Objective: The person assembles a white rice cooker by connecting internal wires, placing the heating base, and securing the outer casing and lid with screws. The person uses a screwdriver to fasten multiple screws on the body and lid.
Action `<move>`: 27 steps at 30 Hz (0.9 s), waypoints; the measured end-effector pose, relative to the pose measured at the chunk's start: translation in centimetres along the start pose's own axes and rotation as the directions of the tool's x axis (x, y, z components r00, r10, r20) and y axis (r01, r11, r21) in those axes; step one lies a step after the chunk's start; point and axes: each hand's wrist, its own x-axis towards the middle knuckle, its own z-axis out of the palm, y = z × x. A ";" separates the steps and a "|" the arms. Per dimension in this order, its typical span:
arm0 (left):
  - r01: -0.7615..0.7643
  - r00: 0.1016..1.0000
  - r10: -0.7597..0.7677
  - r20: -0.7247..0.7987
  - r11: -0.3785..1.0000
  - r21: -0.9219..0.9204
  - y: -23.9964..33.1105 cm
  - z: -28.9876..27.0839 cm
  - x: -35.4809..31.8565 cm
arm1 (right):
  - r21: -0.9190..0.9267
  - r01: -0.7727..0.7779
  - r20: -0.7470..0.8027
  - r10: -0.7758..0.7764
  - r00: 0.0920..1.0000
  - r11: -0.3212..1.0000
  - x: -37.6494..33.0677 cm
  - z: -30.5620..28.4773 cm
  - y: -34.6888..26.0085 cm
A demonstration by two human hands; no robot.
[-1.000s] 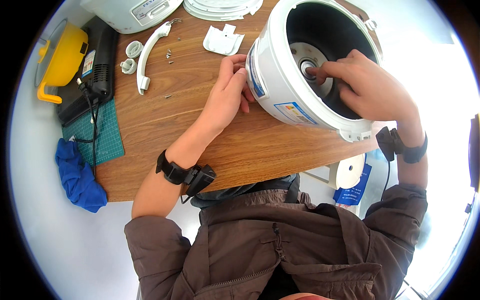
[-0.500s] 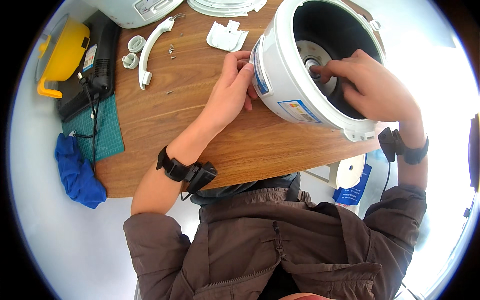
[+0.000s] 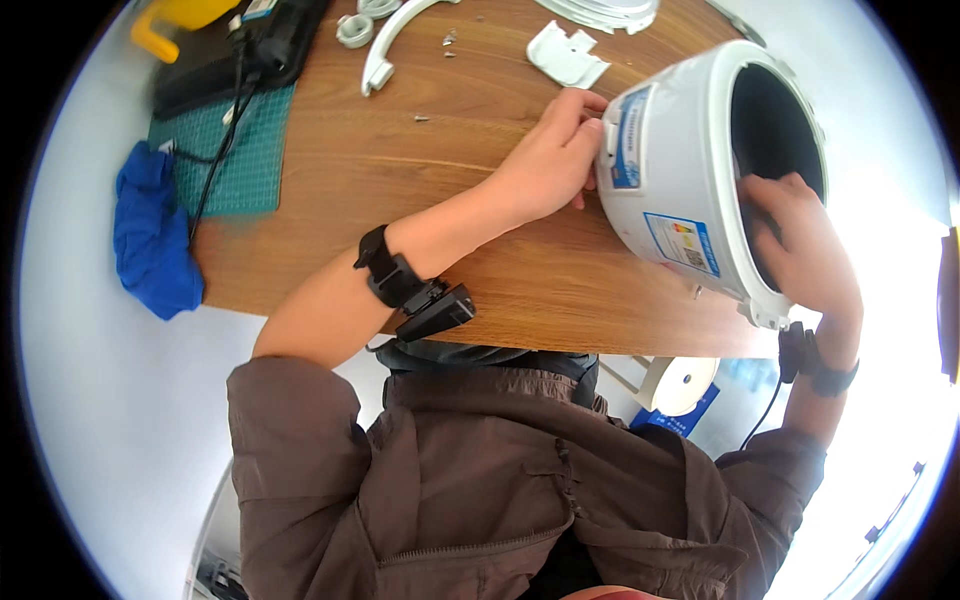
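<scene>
A white rice cooker body (image 3: 672, 150) with labels on its wall lies tilted over the right part of the wooden table. Its dark open mouth faces right, away from my left side. My left hand (image 3: 558, 155) is closed against the base end, thumb on the outer wall and some fingertips hidden behind it. My right hand (image 3: 808, 245) reaches in through the mouth, fingers bent. The cooker's wall and rim hide those fingertips, so I cannot see what they touch.
Beyond my left hand lie a white bracket plate (image 3: 567, 57), a curved white handle (image 3: 378, 72), round white fittings (image 3: 354, 31) and small screws (image 3: 449, 42). At the left are a green cutting mat (image 3: 250, 165), black cables, a black device (image 3: 195, 80) and a blue cloth (image 3: 155, 235).
The cooker body has tipped further, its mouth swinging to the right, so the round centre inside is no longer visible. Both hands moved with it. The whole view has also shifted.
</scene>
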 end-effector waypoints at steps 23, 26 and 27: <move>-0.021 1.000 0.021 -0.003 0.999 0.049 -0.1 -0.5 0.1 | 0.088 -0.036 -0.123 0.047 0.991 0.996 0.2 0.5 -0.1; -0.029 0.999 0.030 -0.016 0.999 0.029 -0.4 -0.4 0.2 | 0.078 -0.007 -0.140 0.018 0.990 0.997 0.2 0.3 0.0; -0.040 0.999 0.041 -0.016 0.999 0.020 -0.5 -0.4 0.2 | 0.097 0.004 -0.186 0.014 0.983 0.995 0.2 0.4 0.1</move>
